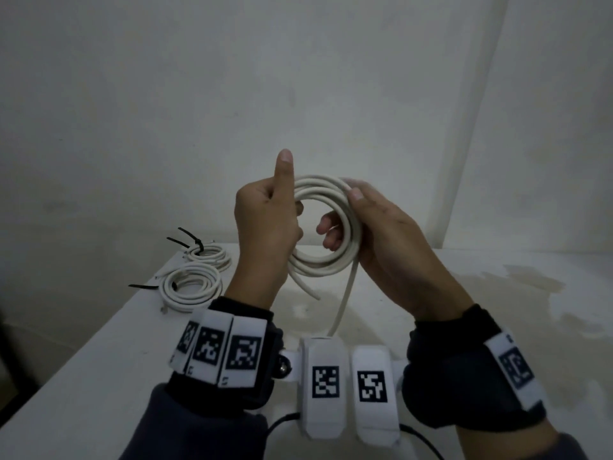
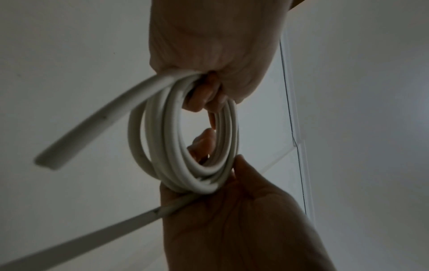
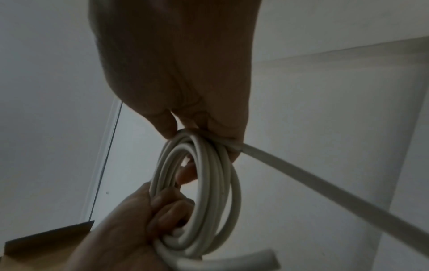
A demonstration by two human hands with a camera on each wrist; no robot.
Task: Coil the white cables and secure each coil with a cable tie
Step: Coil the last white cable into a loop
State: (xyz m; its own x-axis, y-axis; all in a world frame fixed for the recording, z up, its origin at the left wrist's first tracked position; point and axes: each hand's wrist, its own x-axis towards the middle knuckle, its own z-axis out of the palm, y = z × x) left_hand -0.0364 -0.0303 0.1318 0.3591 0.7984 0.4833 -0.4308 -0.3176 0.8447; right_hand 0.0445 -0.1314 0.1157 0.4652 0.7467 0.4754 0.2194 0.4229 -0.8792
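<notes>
A white cable coil [image 1: 321, 189] of several loops is held upright above the white table [image 1: 447, 293]. My left hand [image 1: 265, 224] grips its left side, fingers curled through the loops and thumb pointing up. My right hand [image 1: 384, 240] grips the right side, thumb on the outer loops. A short cut end [image 1: 306, 288] sticks out below the left hand; the long loose tail [image 1: 345, 300] hangs down from the right hand. In the left wrist view the coil [image 2: 144, 146] runs between the left hand [image 2: 209, 45] and right hand [image 2: 232, 220]. The right wrist view shows the coil [image 3: 216, 183], right hand [image 3: 174, 73] and left hand [image 3: 130, 229].
Two finished white coils lie at the table's far left corner: one [image 1: 210, 255] with black cable ties standing up, a nearer one [image 1: 192, 287] with a black tie pointing left. A pale wall stands behind the table. A cardboard edge [image 3: 46, 243] shows low in the right wrist view.
</notes>
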